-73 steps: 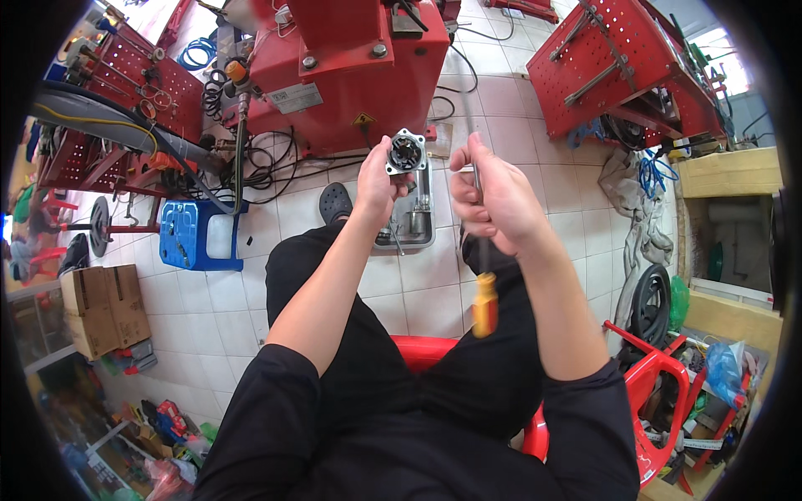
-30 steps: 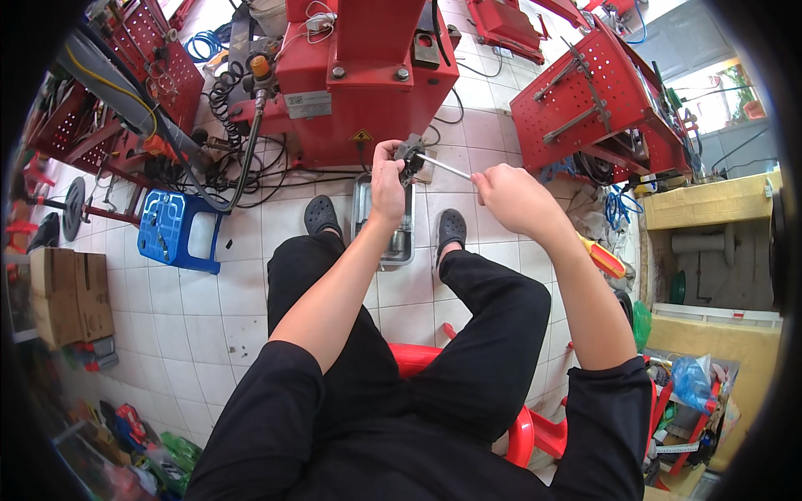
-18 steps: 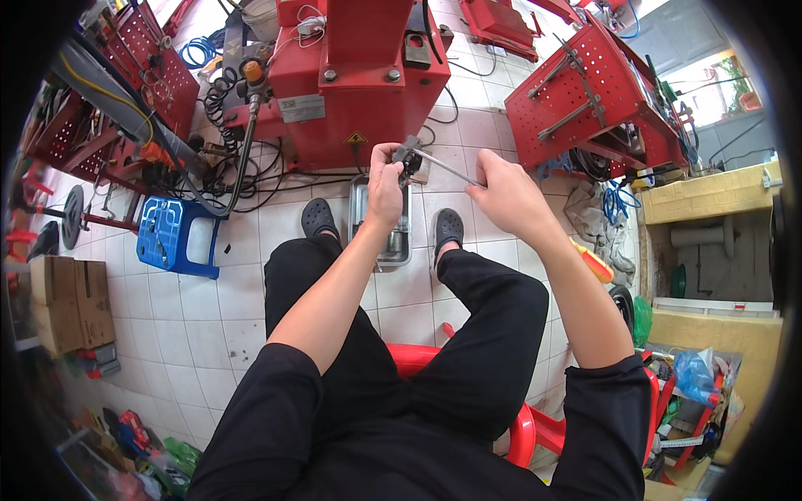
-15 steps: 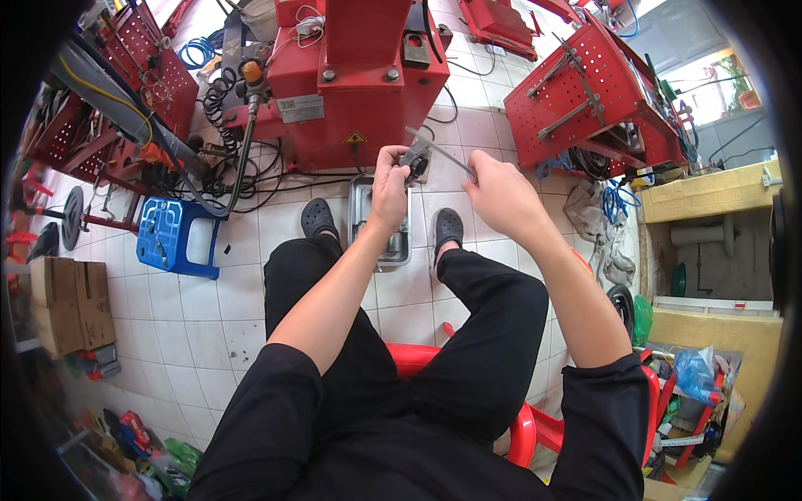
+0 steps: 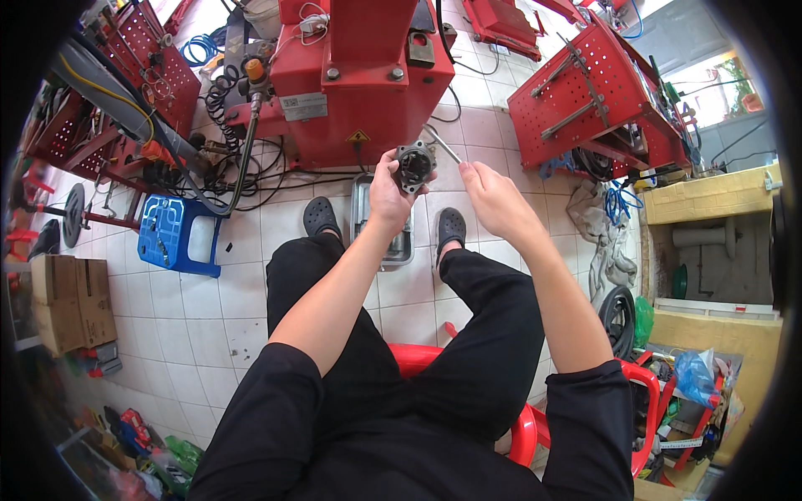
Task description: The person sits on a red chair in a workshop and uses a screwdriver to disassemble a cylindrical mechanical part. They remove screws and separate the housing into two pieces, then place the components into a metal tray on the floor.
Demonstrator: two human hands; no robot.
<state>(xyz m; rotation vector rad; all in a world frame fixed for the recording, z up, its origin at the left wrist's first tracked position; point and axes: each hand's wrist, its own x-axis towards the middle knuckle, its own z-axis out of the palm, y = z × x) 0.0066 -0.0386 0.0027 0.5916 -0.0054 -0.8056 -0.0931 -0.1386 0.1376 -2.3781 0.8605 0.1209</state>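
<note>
My left hand point(image 5: 387, 194) is closed round a dark metal housing point(image 5: 403, 173). The housing is round, with a flange, holes at its rim and a hollow centre, and its open face is turned up toward me. In my right hand point(image 5: 499, 202) is a thin metal rod point(image 5: 447, 148), held by its near end. Its far end reaches up and left beside the housing; whether the two touch, I cannot tell. Under my left hand, a metal tray point(image 5: 398, 261) stands on the floor between my feet, with metal parts in it that are partly hidden.
Ahead stands a red machine point(image 5: 351, 125) with hoses and cables at its left. A blue stool point(image 5: 167, 234) is on the left, cardboard boxes point(image 5: 71, 305) beyond it. A red pegboard cart point(image 5: 576, 100) stands at the right, with a tyre point(image 5: 616, 321) nearer me.
The housing has turned so that its hollow face now shows. My right hand has come down slightly, and the rod has swung from across the part to its right side.
</note>
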